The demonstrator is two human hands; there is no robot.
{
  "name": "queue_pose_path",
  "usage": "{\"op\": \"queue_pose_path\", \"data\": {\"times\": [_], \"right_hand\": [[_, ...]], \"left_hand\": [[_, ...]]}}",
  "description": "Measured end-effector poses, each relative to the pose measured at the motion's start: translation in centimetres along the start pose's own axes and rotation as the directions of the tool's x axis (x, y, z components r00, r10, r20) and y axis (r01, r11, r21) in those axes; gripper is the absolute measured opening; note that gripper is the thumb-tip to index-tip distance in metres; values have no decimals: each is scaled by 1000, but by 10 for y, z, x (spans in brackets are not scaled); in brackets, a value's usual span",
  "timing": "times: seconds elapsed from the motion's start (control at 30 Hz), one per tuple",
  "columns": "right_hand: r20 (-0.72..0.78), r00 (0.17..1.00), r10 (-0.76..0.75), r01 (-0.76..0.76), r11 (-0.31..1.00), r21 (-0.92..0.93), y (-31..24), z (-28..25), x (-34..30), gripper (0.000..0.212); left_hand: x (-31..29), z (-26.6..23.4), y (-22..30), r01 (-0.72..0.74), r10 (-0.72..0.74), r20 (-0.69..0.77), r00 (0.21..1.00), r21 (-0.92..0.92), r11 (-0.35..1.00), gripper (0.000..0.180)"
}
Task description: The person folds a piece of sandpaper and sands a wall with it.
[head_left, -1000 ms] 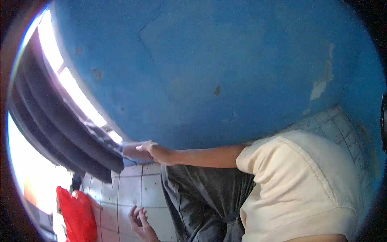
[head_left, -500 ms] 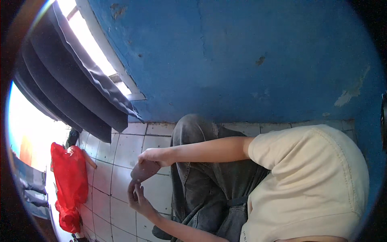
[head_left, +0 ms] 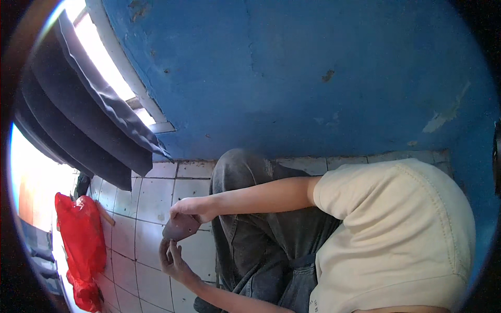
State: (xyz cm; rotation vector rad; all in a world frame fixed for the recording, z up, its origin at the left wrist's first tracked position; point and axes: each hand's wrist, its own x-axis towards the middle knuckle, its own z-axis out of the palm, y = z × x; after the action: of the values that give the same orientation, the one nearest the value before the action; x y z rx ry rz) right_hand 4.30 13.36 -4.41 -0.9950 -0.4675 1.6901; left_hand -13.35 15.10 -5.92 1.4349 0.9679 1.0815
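Observation:
A flat, dark mauve-brown piece (head_left: 180, 228) with small holes is held up over the tiled floor, in front of my bent knees. My right hand (head_left: 189, 208) grips its upper end, fingers closed over the edge. At its lower corner, the bent fingers and thumb of my left hand (head_left: 176, 262) come together in a pinch on the edge. Whether something small also sits between those fingertips is too fine to make out.
Dark grey trousers (head_left: 255, 240) cover my folded legs on the white tiles (head_left: 156, 201). A blue wall (head_left: 271, 94) rises alongside. Left, a dark curtain (head_left: 78, 104) hangs by a bright window, and a red plastic bag (head_left: 81, 245) lies near a wooden stick (head_left: 107, 214).
The view has shifted slightly, so everything sits a little further left. The brown piece is tilted a bit differently, and both hands stay on it.

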Motion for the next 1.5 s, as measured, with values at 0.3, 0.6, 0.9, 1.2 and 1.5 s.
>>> {"op": "queue_pose_path", "data": {"times": [0.3, 0.6, 0.9, 1.2, 1.5], "right_hand": [[222, 929, -296, 324, 940, -106, 14, -18, 12, 21], [211, 916, -340, 395, 852, -342, 12, 1, 0, 21], [188, 913, -363, 409, 819, -403, 11, 1, 2, 17], [73, 909, -409, 397, 804, -443, 8, 1, -2, 21], [44, 909, -414, 387, 802, -456, 7, 1, -2, 23]], "left_hand": [[-2, 0, -2, 72, -74, -46, 996, -43, 996, 29], [-2, -15, -13, 7, -65, -206, 976, -270, 963, 35], [8, -23, -27, -4, -29, -129, 991, -247, 969, 38], [2, -5, -6, -70, 35, -159, 987, -216, 974, 31], [1, -3, -3, -192, 179, -124, 976, -108, 975, 27]]}}
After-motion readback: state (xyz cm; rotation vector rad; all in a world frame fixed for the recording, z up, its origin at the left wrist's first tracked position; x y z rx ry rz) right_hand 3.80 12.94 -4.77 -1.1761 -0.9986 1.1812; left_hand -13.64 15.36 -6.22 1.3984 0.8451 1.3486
